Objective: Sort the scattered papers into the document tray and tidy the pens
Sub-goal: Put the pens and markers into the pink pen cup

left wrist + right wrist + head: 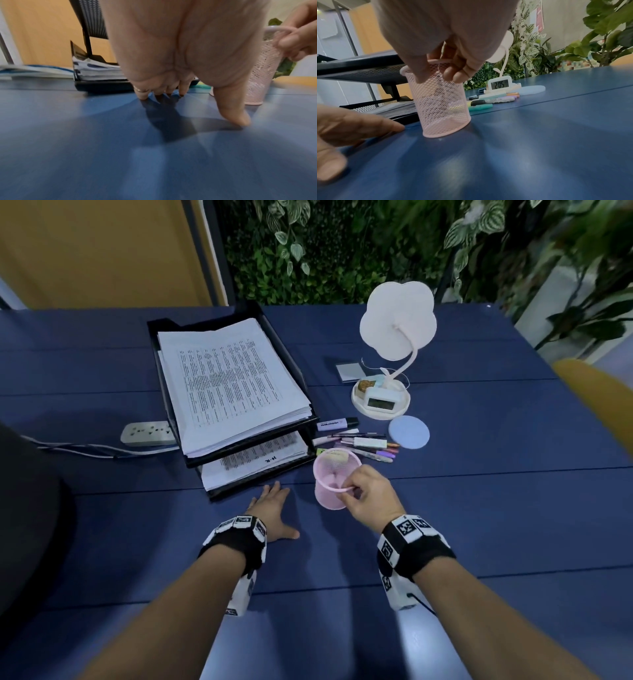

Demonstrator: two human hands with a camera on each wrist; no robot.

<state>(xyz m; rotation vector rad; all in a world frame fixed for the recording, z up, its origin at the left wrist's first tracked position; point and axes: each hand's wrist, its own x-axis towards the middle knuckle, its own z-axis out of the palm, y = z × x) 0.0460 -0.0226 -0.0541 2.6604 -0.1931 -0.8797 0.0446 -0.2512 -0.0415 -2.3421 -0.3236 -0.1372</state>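
Right hand (368, 494) pinching near rim of pink wire-mesh pen cup (334, 479), thumb and fingers curled over edge; cup upright, base on blue table (479, 525). Left hand (272, 513) flat on table just left of cup, fingers straight and spread, holding nothing. Loose pens and highlighters (363, 445) lying in cluster just beyond cup, well past right fingertips. Black two-tier mesh document tray (298, 364) beyond left hand, printed papers (226, 381) stacked in both tiers. White flower-shaped desk lamp with clock (385, 392) farther out, beyond right hand.
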